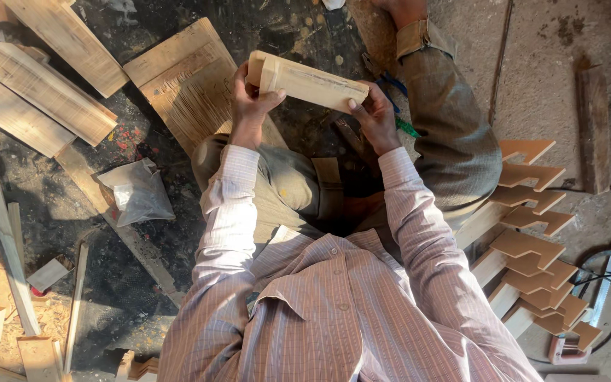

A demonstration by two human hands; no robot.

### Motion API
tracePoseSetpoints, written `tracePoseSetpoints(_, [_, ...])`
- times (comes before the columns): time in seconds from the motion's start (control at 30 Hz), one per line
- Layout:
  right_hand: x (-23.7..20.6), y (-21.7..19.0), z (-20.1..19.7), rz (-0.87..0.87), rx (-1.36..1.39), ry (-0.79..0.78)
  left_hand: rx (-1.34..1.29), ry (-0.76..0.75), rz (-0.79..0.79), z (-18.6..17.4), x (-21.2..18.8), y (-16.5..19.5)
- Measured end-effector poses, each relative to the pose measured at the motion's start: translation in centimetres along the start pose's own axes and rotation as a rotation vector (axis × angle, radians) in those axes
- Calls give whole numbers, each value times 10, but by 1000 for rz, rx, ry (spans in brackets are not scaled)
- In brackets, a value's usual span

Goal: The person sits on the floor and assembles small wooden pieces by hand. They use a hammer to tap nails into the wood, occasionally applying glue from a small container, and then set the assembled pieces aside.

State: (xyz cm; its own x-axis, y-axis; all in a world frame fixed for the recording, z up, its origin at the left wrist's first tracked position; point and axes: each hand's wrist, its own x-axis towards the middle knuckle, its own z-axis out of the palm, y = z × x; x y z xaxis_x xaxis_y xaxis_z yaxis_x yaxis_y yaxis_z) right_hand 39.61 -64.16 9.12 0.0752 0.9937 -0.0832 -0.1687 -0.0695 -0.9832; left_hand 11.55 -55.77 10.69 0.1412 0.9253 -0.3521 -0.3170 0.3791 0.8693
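Hands hold one wooden block (307,81) above the lap: left hand (250,106) closed on its left end, right hand (375,117) closed on its right end.

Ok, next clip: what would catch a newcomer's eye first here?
First, the pale wooden block held up at top centre between the left hand and the right hand, one at each end. Next, the stack of notched, zigzag-cut wooden pieces on the right by the person's leg. On the left, loose planks and a grey plastic bag lie on the dark, dusty floor.
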Motion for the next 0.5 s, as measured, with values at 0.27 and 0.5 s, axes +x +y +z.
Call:
tracePoseSetpoints(0.27, [62,17,-35,-106,-505,48,891,117,227,11,40,-43])
tracePoseSetpoints(0.5, [87,36,-43,-84,-566,65,1175,101,316,19,59,-53])
